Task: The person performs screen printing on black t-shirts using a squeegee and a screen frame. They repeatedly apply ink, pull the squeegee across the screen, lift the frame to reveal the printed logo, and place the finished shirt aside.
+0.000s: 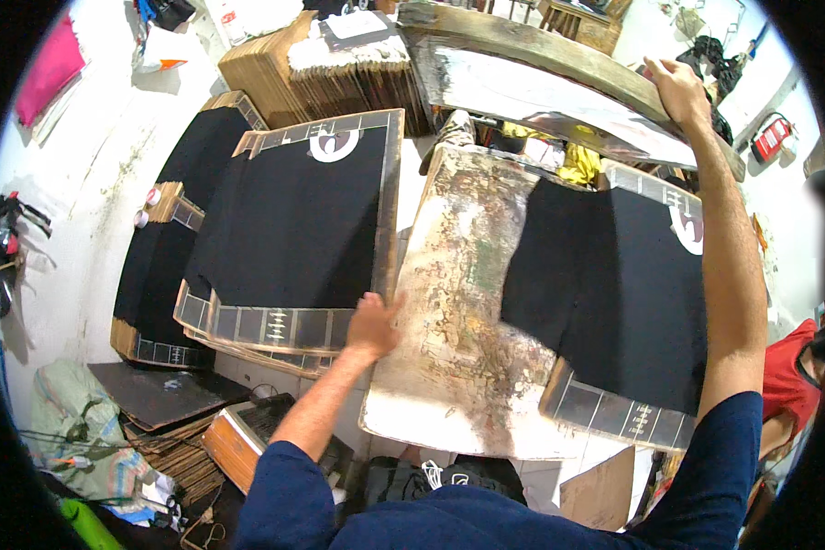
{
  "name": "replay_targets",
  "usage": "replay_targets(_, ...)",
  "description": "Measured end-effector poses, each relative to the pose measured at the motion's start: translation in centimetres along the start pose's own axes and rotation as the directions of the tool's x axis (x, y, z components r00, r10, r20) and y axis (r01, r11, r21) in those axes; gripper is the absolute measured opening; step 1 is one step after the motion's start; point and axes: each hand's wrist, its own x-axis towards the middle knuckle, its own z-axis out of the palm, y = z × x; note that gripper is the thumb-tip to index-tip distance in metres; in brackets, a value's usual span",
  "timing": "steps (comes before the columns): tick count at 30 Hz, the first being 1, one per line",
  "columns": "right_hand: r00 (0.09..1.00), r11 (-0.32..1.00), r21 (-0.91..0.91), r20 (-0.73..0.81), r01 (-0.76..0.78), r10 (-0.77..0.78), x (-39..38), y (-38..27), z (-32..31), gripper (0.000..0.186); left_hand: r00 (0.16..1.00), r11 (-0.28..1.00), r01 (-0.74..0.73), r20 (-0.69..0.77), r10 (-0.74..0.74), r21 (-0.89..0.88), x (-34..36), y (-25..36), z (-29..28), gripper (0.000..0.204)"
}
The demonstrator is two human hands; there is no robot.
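While the right hand (678, 90) reaches to the upper right of the frame and closes its fingers over the edge of a raised wooden-framed printing screen (559, 87), the left hand (372, 323) lies flat, fingers together, on the left edge of a bare, ink-stained board (449, 312) at the centre, gripping nothing. Judging by how things lie, the work looks partly done: a black garment (298, 220) on the board to the left already carries a white printed mark (333, 145) near its top, and so does the black garment (623, 284) on the board at the right, under the lifted screen. A further black-covered board (170, 238) sits at far left; whether it is printed I cannot tell. The stained centre board holds no garment. No real containers show; a stack of flat brown boards (339, 78) stands at upper centre, with a sheet lying on top.
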Motion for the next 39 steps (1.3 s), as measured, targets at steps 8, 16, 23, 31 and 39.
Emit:
replay_targets(8,0.997,0.998,0.0,-0.031,0.066,-0.066,0.2,0.7,0.7,0.06,0.906,0.85,-0.385,0.03,0.423,-0.36,-8.5,26.4,2.3,0.069)
replay_targets(16,0.997,0.998,-0.005,-0.05,0.063,-0.063,-0.8,0.5,0.9,0.062,0.744,0.892,0.382,-0.493,-0.451,-0.24,-15.1,1.6,7.4,0.055)
replay_targets(23,0.996,0.999,0.001,-0.075,0.051,-0.05,0.3,1.1,1.7,0.061,0.268,0.187,0.844,0.094,-0.959,-0.502,-26.8,-13.1,9.2,0.074)
replay_targets(31,0.995,0.996,0.086,-0.093,-0.032,0.04,-1.9,-1.0,-0.1,0.052,0.263,0.391,0.731,-0.298,-0.918,-0.559,-25.9,-4.5,7.5,0.07)
replay_targets(39,0.999,0.995,0.09,-0.015,-0.037,0.038,-3.6,-3.2,-1.8,0.054,0.614,0.643,0.639,-0.223,-0.757,-0.421,-19.1,-2.7,5.2,0.064)
